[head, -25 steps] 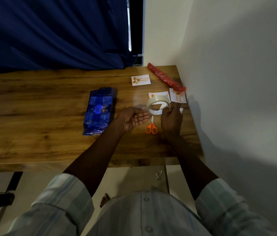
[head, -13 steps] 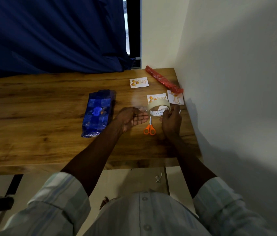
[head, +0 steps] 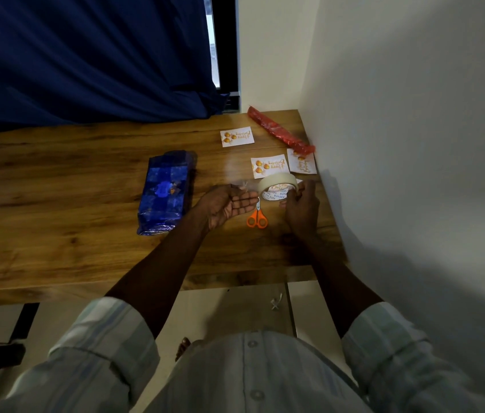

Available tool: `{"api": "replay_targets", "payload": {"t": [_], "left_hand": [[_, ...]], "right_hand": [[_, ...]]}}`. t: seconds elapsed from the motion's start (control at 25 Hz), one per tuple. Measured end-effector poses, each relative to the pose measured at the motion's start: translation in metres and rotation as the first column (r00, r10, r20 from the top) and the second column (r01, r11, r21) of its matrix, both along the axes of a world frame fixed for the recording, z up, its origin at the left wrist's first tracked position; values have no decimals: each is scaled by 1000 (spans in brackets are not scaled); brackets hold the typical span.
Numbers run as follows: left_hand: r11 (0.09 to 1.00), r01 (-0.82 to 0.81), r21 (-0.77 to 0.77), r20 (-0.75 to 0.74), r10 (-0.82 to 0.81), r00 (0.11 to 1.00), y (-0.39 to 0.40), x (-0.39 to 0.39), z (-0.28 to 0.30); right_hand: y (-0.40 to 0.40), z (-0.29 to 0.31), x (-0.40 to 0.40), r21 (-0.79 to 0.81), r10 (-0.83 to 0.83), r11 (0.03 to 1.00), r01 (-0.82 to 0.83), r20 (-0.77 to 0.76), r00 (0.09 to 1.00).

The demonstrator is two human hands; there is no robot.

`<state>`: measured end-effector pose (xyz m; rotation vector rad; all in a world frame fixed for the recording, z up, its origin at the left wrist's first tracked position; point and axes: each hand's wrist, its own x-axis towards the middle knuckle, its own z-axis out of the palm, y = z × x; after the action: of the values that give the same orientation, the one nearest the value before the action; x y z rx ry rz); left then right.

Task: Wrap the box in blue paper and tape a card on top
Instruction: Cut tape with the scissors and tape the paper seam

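My right hand (head: 301,208) grips the tape roll (head: 277,187); my left hand (head: 226,205), at its nine o'clock, pinches a strip that could curl and stick to itself.

A wooden table (head: 56,186) stands in a dim corner against a white wall (head: 414,114). A dark blue curtain (head: 86,55) hangs behind it, beside a bright window strip (head: 213,40). The floor (head: 229,308) is pale tile.
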<state>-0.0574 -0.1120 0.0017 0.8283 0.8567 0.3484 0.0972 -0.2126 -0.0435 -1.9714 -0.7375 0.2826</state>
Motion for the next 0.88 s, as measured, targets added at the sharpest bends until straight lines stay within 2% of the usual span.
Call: {"api": "replay_targets", "payload": {"t": [0.2,0.32,0.44,0.48,0.6,0.72,0.76,0.88], "left_hand": [[999,28,-31,27,-27,999,-2,1,-9],[999,-17,-51,30,18,999,-4,9,-13],[996,-58,-70,7,59,998,-4,16,-13],[995,-69,-71,-7,69,998,-4,17,-13],[994,-93,-55,-31,91,995,-2,21,-14],[997,-75,-15,-62,74,995,4,21,-14],[998,-65,-3,-69,65,995,5,20,-13],[999,-53,10,-83,53,995,7,19,-12]], "right_hand": [[-3,-1,14,-59,72,996,-73,-26,997],[-3,-2,13,-97,42,994,-48,-59,997],[-8,-8,-4,-264,-75,963,51,-82,994],[-10,-11,-16,-321,-67,946,36,-89,994],[-15,-15,-54,-475,94,878,-68,31,995],[-2,-12,-70,-524,197,846,-97,138,971],[1,-9,-71,-528,215,840,-125,112,970],[-2,2,-63,-505,183,837,-211,-105,978]]}}
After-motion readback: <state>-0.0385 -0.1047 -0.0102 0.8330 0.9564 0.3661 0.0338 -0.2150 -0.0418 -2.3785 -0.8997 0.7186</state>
